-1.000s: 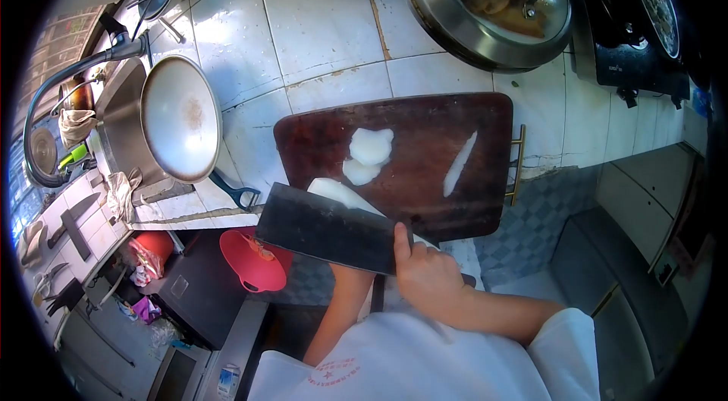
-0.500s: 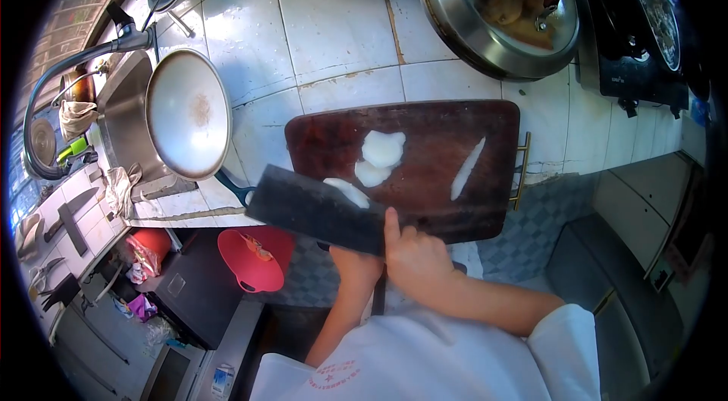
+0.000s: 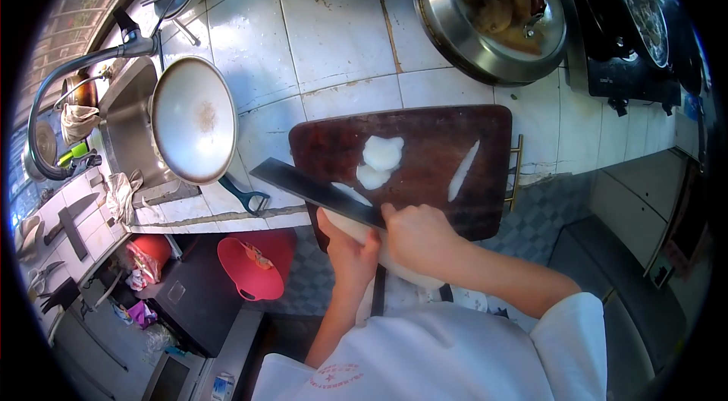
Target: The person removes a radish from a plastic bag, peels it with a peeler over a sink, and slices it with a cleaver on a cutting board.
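Note:
My right hand (image 3: pixel 422 238) is closed round the handle of a broad dark cleaver (image 3: pixel 307 187), whose blade points left with its spine tilted up. Behind the blade, my left hand (image 3: pixel 350 258) grips a thick white radish (image 3: pixel 347 225) near the front edge of the dark wooden cutting board (image 3: pixel 318 135). The radish's paler body runs back under my right wrist. Two overlapping round white slices (image 3: pixel 381 157) lie mid-board. Another slice (image 3: pixel 351 193) shows just beyond the cleaver, partly covered by it. A thin white strip (image 3: pixel 464 171) rests toward the right.
A pale round pan (image 3: pixel 195 120) leans over the sink edge, with a teal-handled peeler (image 3: pixel 246 198) below it. A lidded steel pot (image 3: pixel 447 22) stands at the back right beside a stove (image 3: pixel 622 82). A pink bin (image 3: pixel 280 264) sits under the counter's front edge.
The cleaver has turned from flat-side-up to nearly edge-on. My left hand has moved up to the board's front edge, and the radish it holds now shows.

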